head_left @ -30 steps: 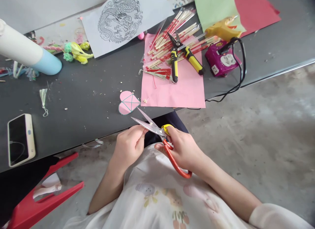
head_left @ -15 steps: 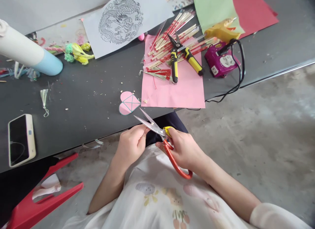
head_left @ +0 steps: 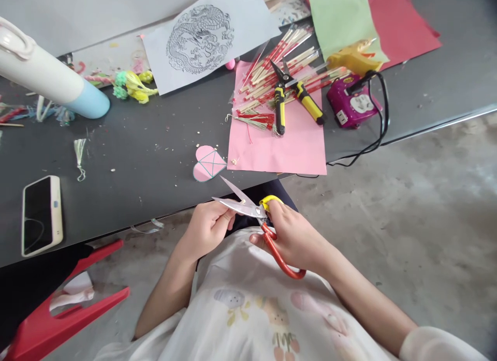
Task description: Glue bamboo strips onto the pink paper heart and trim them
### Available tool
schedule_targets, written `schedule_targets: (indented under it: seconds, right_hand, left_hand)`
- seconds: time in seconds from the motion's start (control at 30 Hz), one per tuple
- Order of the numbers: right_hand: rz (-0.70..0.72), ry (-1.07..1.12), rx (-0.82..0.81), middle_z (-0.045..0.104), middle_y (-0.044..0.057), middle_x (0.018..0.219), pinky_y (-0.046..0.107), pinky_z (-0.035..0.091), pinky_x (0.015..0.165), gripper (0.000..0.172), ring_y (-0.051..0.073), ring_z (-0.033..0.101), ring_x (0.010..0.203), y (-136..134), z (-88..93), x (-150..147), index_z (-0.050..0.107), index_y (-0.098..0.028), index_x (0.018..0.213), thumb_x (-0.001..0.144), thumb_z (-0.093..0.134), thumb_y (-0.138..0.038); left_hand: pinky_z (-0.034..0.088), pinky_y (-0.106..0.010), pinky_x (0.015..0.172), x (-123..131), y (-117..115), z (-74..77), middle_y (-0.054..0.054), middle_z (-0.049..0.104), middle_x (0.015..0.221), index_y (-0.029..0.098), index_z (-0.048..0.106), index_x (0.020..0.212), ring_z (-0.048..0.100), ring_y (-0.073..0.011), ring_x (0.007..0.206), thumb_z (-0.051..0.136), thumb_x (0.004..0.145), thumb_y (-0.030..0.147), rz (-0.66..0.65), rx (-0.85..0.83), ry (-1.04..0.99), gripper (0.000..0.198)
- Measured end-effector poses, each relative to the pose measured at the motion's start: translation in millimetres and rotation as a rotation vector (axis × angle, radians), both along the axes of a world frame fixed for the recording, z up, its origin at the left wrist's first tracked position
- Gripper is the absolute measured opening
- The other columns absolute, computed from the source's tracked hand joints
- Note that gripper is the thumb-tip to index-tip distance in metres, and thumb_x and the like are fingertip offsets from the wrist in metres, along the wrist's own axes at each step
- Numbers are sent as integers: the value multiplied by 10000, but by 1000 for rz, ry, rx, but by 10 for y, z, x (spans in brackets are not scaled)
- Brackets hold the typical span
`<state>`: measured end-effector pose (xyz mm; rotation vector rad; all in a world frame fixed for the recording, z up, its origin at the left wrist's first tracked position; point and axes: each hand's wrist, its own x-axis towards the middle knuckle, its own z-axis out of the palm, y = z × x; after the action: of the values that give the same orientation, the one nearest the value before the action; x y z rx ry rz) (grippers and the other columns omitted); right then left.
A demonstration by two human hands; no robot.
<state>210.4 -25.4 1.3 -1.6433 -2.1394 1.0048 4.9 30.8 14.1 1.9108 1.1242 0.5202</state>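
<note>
In my right hand (head_left: 293, 231) is a pair of scissors (head_left: 281, 257) with one red and one yellow handle. Their blades stand apart and point left, towards the table edge. My left hand (head_left: 207, 226) is closed in a pinch right beside the lower blade; what its fingers hold is hidden. A tiny pale bit (head_left: 243, 201) shows between the blades near the pivot. Just beyond the blade tips, a pink paper heart (head_left: 209, 163) with green lines lies on the table.
On the dark table (head_left: 147, 149) lie pink paper (head_left: 277, 156), yellow-black pliers (head_left: 280, 107), wrapped wooden sticks (head_left: 258, 81), a tassel (head_left: 79, 154) and a phone (head_left: 42, 216). Behind are a bottle (head_left: 58, 74), a dragon print (head_left: 248, 19), a yellow glue gun (head_left: 355, 58) and a purple power adapter (head_left: 349, 105).
The scissor blades have spread wider apart. My left hand stays pinched beside them. The view has shifted slightly, so the table's things appear a little further right.
</note>
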Motion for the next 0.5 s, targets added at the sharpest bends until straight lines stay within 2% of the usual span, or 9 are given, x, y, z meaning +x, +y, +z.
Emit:
schedule_targets:
  seconds: [0.17, 0.23, 0.3, 0.4, 0.5]
  right_hand:
    - [-3, 31, 5, 595, 75, 860, 304, 428, 607, 360, 208, 569, 732, 23, 2, -2, 373, -215, 885, 900, 520, -544]
    - [-21, 52, -14, 585, 52, 828, 282, 392, 581, 342, 180, 541, 680, 45, 14, -10, 380, -217, 880, 898, 525, -526]
    - [-46, 49, -45, 565, 29, 786, 267, 349, 559, 327, 160, 508, 632, 65, 33, -24, 382, -220, 863, 894, 526, -512]
    - [-68, 11, -102, 536, 8, 739, 262, 306, 551, 321, 147, 467, 593, 85, 68, -59, 362, -228, 821, 885, 518, -501]
    - [-76, -25, -160, 519, -3, 720, 264, 291, 559, 315, 143, 436, 574, 95, 97, -106, 341, -234, 801, 880, 507, -490]
  left_hand:
    - [383, -205, 531, -52, 18, -20, 25, 545, 530, 171, 568, 618, 491, -78, 499, 423, 982, 270, -51, -147, -130, 404]
    - [384, -205, 533, -68, 16, -33, 35, 531, 511, 167, 617, 707, 487, -81, 493, 428, 990, 299, -43, -194, -151, 365]
    - [381, -207, 536, -78, 6, -40, 34, 530, 504, 163, 617, 710, 484, -82, 493, 426, 995, 332, -18, -221, -151, 382]
    - [367, -209, 536, -88, -21, -29, 24, 539, 513, 166, 539, 592, 472, -76, 494, 413, 1000, 354, 25, -183, -112, 466]
    - [364, -204, 535, -98, -68, -6, 27, 554, 547, 172, 510, 591, 487, -73, 507, 409, 1005, 336, 68, -58, -36, 457]
